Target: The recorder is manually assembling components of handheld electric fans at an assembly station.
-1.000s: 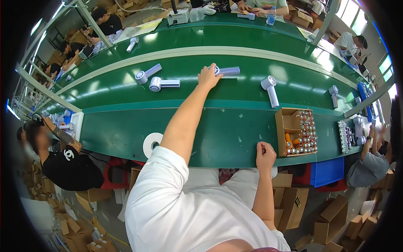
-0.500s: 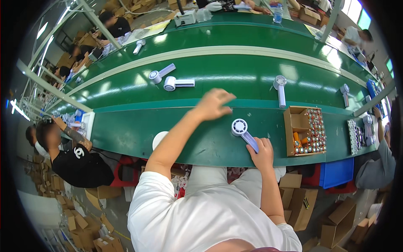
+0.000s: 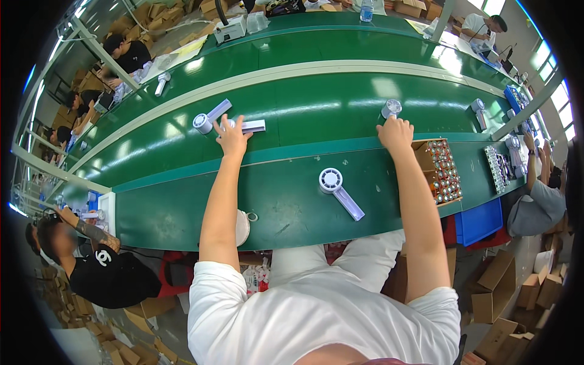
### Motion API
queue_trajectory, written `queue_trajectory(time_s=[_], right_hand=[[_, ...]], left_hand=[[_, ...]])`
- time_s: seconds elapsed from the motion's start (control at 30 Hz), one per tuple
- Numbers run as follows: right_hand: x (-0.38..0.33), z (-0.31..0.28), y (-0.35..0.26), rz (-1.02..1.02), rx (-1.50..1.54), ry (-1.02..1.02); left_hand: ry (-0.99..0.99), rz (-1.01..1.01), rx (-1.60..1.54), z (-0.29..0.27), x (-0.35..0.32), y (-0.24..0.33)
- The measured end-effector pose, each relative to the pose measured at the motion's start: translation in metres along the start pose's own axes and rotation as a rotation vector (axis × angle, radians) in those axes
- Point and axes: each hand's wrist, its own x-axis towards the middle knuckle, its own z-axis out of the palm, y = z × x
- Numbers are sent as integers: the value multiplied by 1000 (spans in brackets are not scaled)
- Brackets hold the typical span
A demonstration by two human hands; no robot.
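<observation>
My left hand [image 3: 232, 140] reaches over the green belt with its fingers spread. It is at a pale lilac handheld fan [image 3: 254, 126], covering the fan's round head. Beside its fingertips lies another handheld fan [image 3: 203, 123], handle angled away. My right hand [image 3: 396, 134] has its fingers closed over the handle of a third fan, whose round head [image 3: 392, 109] shows beyond the knuckles; the handle itself is hidden. Between my forearms, one more handheld fan [image 3: 331, 180] rests on the green worktable [image 3: 280, 210], its handle slanting toward me.
A cardboard box [image 3: 447, 173] of small cylindrical parts stands beside my right forearm. A round white object [image 3: 242, 228] is by my left forearm. Farther right are another fan [image 3: 479, 114] and a blue bin [image 3: 479, 222]. A co-worker in black [image 3: 109, 271] sits at left.
My right hand has left the fan on the worktable and moved forward to one on the belt. My left hand has moved left to the pair of fans. The view has shifted.
</observation>
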Motion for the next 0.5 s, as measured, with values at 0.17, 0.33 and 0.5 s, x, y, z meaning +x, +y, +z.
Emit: queue_trajectory(time_s=[0.17, 0.33, 0.5], right_hand=[[47, 56, 9, 253, 129, -204], [73, 65, -11, 454, 955, -248], [35, 52, -50, 244, 1004, -142]], left_hand=[[24, -108, -407, -7, 1, -39], [-151, 123, -539, -55, -6, -28], [-531, 421, -372, -87, -31, 9]])
